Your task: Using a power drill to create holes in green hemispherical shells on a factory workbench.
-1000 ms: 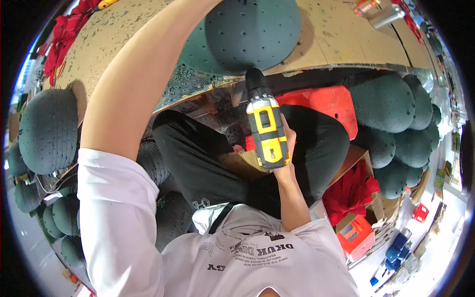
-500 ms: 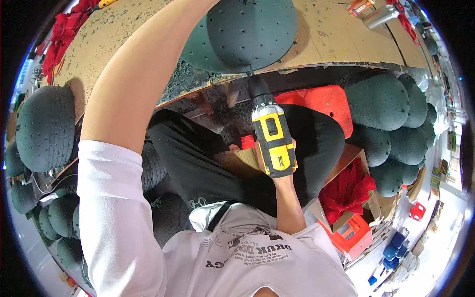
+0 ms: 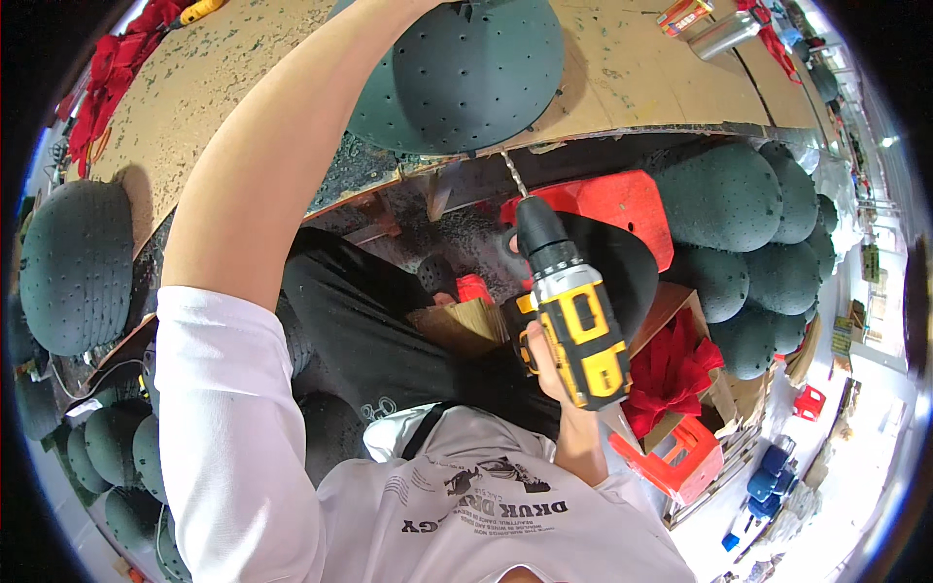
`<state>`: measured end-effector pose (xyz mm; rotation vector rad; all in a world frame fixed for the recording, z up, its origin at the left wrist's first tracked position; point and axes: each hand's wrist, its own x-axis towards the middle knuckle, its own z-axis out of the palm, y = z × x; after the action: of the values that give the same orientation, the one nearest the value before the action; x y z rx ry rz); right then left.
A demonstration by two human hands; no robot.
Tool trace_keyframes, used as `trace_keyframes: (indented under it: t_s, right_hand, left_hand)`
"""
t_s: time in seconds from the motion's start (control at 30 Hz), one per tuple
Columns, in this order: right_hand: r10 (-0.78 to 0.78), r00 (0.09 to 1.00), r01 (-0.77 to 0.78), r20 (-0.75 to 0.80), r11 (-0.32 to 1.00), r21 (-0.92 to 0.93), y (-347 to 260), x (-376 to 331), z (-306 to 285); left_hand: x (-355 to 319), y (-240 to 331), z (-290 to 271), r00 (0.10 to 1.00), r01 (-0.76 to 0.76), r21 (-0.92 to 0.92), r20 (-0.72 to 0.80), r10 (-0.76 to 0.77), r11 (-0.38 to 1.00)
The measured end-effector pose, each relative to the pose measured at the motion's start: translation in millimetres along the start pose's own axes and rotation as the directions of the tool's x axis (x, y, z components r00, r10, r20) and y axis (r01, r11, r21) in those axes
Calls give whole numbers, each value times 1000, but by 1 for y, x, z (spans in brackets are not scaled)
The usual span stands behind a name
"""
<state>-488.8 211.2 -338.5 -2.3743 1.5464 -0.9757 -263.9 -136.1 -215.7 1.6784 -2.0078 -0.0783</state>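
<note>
Forearm (image 3: pixel 262 175) arched across the left, left hand (image 3: pixel 432 4) barely showing up top, fingers' state impossible to tell; pitted green dome (image 3: pixel 462 83) just beside it on the table (image 3: pixel 641 87); then the bit (image 3: pixel 515 175), slanting up-left, tip just off the dome's near rim; right hand (image 3: pixel 547 364) wrapped round the yellow drill (image 3: pixel 585 330).

A person in a loose white shirt (image 3: pixel 389 544), its front printed with a dark graphic (image 3: pixel 501 475) and rows of dark lettering (image 3: pixel 533 508). The wide left sleeve (image 3: pixel 225 418) ends in a broad hem, leaving the forearm (image 3: pixel 277 160) bare. Black trousers (image 3: pixel 355 311) bear a small pale emblem (image 3: pixel 379 409); a black band (image 3: pixel 429 431) crosses the waist.
</note>
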Motion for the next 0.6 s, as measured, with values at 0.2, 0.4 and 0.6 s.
trace_keyframes:
  t_s: [0.2,0.4,0.6]
  right_hand:
    - [-333,942,333,49,903,-272,3,39,-35]
    - [-179,984,179,-7,984,-5,-6,80,-37]
    - [-78,997,79,-15,994,74,-16,87,-36]
  left_hand:
    - [-3,2,-2,1000,7,9,-26,-7,1000]
    - [-6,0,0,997,-23,-54,-81,18,998]
    - [-5,-4,2,991,-41,-42,-128,36,998]
